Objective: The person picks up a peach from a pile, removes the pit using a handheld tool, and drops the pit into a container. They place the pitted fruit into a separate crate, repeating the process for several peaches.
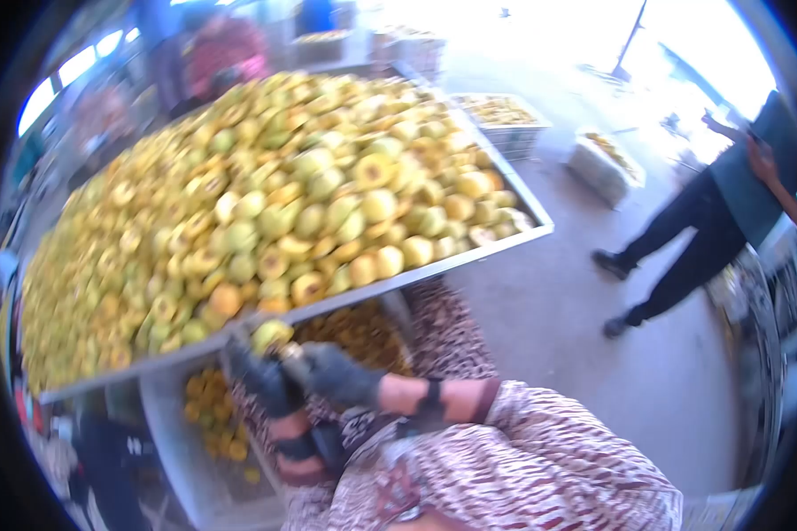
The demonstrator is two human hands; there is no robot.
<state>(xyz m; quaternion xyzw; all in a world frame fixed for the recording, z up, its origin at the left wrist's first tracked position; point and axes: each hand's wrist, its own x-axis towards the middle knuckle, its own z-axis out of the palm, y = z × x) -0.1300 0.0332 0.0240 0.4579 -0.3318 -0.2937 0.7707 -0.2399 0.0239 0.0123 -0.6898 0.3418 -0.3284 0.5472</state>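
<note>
A fruit-processing workshop, it seems: a rimmed surface (469, 256) heaped with halved yellow fruit (328, 195), filled crates (512, 142) on a hard floor (549, 354), people around.

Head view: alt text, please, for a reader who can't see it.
Left hand and right hand, both gloved, meet at a yellow-green fruit beside a tray heaped with fruit pieces. A pale bin holding more sits below; a person stands at right.

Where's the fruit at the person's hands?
In the head view, the fruit is left of and below centre, at the left hand, beside the right hand and the tray's near rim.
</note>
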